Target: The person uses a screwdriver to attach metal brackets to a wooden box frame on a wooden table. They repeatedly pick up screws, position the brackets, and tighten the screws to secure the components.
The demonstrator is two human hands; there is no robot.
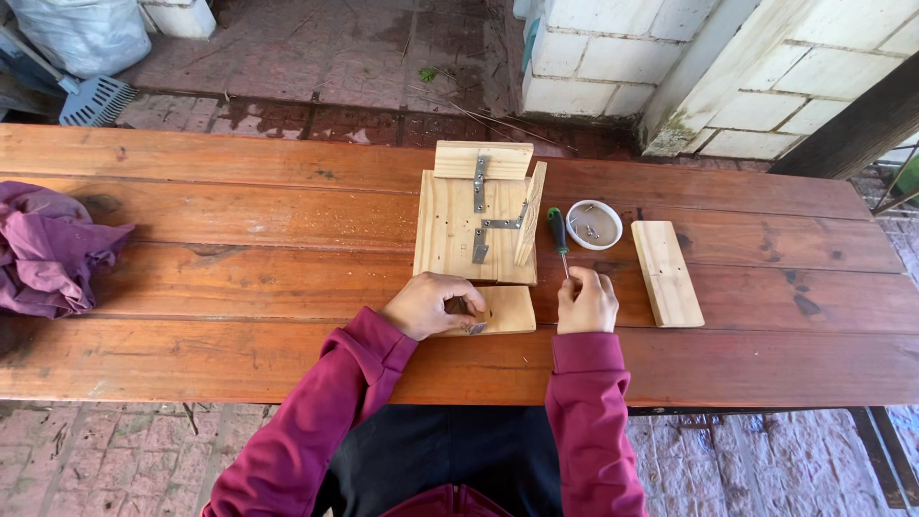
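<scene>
My left hand point(436, 303) rests on a small pale wood piece point(505, 308) at the table's near edge, its fingers pinching a small metal bracket point(476, 327) against the wood. My right hand point(586, 303) is closed beside that piece, touching the tip of a green-handled screwdriver point(557, 235) that lies on the table; whether it holds anything small is hidden. Just beyond stands a pale wooden assembly point(458, 230) of boards joined with metal brackets point(479, 182).
A white bowl point(594, 224) of screws sits right of the screwdriver. A loose wood plank point(666, 273) lies further right. A purple cloth point(48, 251) is bunched at the left end of the reddish wooden table point(239, 278). White block walls stand behind.
</scene>
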